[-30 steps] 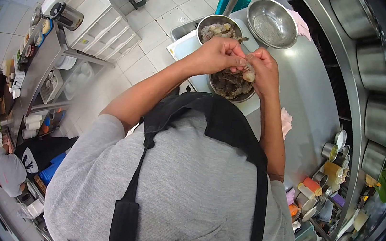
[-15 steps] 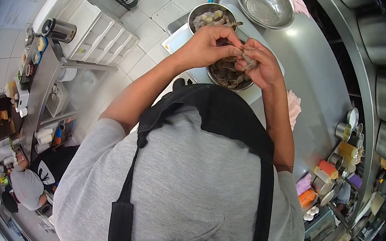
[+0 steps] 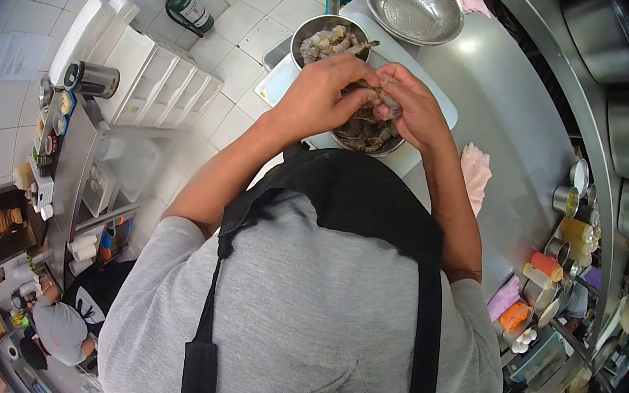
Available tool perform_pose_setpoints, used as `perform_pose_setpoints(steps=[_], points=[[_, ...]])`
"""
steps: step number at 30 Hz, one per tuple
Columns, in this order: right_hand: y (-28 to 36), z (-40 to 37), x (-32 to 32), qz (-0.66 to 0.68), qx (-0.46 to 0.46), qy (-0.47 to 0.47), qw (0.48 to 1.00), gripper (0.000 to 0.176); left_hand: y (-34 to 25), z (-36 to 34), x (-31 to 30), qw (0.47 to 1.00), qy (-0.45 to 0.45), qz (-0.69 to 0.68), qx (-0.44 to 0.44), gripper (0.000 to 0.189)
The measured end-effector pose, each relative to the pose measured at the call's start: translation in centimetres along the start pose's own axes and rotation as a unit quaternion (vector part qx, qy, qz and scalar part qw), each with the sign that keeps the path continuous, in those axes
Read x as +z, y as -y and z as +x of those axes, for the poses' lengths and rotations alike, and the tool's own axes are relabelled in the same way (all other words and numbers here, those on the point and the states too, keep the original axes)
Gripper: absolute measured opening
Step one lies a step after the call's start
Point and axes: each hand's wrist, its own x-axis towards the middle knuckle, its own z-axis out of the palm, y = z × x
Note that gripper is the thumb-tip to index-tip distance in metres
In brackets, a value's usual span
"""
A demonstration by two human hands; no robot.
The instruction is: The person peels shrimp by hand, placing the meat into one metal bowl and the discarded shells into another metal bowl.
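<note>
My left hand (image 3: pixel 327 92) and my right hand (image 3: pixel 413 108) meet with their fingers pinched on a grey raw shrimp (image 3: pixel 391 107); part of it is hidden by the fingers. Right below them is a metal bowl of dark, unpeeled shrimp (image 3: pixel 369 136), partly covered by the hands. Beyond my left hand stands a smaller metal bowl (image 3: pixel 295 46) holding paler shrimp (image 3: pixel 329 43). Under the bowls lies a white cutting board (image 3: pixel 444 112).
A perforated metal colander (image 3: pixel 416 9) sits at the far end of the steel counter (image 3: pixel 508 118). A pink cloth (image 3: pixel 475 173) lies right of the board. Containers and bottles (image 3: pixel 546 264) line the right side. Another person (image 3: pixel 63 323) is at lower left; a fire extinguisher (image 3: pixel 188 10) stands on the floor.
The view has shifted slightly. Both hands stay on the shrimp, and my left hand has turned so its back shows more. A person's legs and a blue dustpan-like object have appeared at the top.
</note>
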Motion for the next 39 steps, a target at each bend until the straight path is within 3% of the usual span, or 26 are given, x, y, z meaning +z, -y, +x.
perform_pose_setpoints(steps=[3,5,9,12,14,18,20,22,24,25,27,28,30,32,34,39], points=[[-0.5,0.2,-0.5,-0.019,-0.007,0.015,1.0,0.017,0.6,-0.3,0.3,0.998,0.009,-0.032,-0.046,0.016],[-0.9,0.4,-0.3,-0.023,-0.031,0.003,0.999,0.017,0.7,-0.5,0.7,0.981,0.023,-0.115,-0.153,0.016],[-1.0,0.6,0.0,-0.102,-0.071,-0.061,0.99,0.017,1.1,-0.9,1.5,0.972,0.026,-0.127,-0.197,0.015],[-1.2,0.6,0.5,-0.08,-0.085,-0.086,0.989,0.018,0.9,-1.1,2.0,0.96,0.022,-0.157,-0.232,0.015],[-2.1,1.0,-0.7,-0.045,-0.088,-0.094,0.991,0.018,0.6,-1.5,2.4,0.927,0.05,-0.219,-0.3,0.014],[-1.4,1.2,-1.7,0.064,-0.075,-0.079,0.992,0.019,0.8,-2.5,3.4,0.919,0.076,-0.237,-0.307,0.015],[-1.0,1.3,-0.8,0.063,-0.075,-0.112,0.989,0.019,-0.9,-1.5,3.1,0.962,0.035,-0.167,-0.215,0.018],[-1.0,1.8,-0.7,0.059,-0.076,-0.141,0.985,0.019,-0.3,-1.2,3.2,0.975,0.041,-0.12,-0.184,0.02],[-1.5,2.7,-1.3,0.147,-0.09,-0.205,0.964,0.019,0.4,-0.8,3.2,0.985,0.045,-0.07,-0.15,0.022],[-1.5,3.0,-1.7,0.147,-0.092,-0.205,0.963,0.019,0.6,-0.8,3.1,0.973,0.041,-0.127,-0.187,0.023],[-1.4,3.2,-2.4,0.271,-0.041,-0.257,0.927,0.017,0.7,-0.5,2.4,0.924,0.035,-0.253,-0.286,0.022],[-1.2,2.9,-2.8,0.272,-0.042,-0.256,0.927,0.017,1.2,-0.5,2.1,0.924,0.036,-0.251,-0.286,0.022],[-0.9,1.7,-3.6,0.318,0.001,-0.126,0.94,0.015,2.6,-0.4,1.4,0.81,-0.039,-0.461,-0.36,0.02],[-1.0,1.4,-3.5,0.332,0.015,-0.127,0.935,0.016,3.6,-0.4,0.5,0.788,-0.053,-0.489,-0.369,0.021],[-1.2,1.2,-3.3,0.353,0.032,-0.12,0.927,0.018,4.0,-0.2,-0.2,0.674,-0.102,-0.644,-0.346,0.026],[-2.2,0.9,-3.2,0.317,0.056,-0.117,0.94,0.019,5.1,-0.4,-0.5,0.6,-0.068,-0.732,-0.314,0.029]])
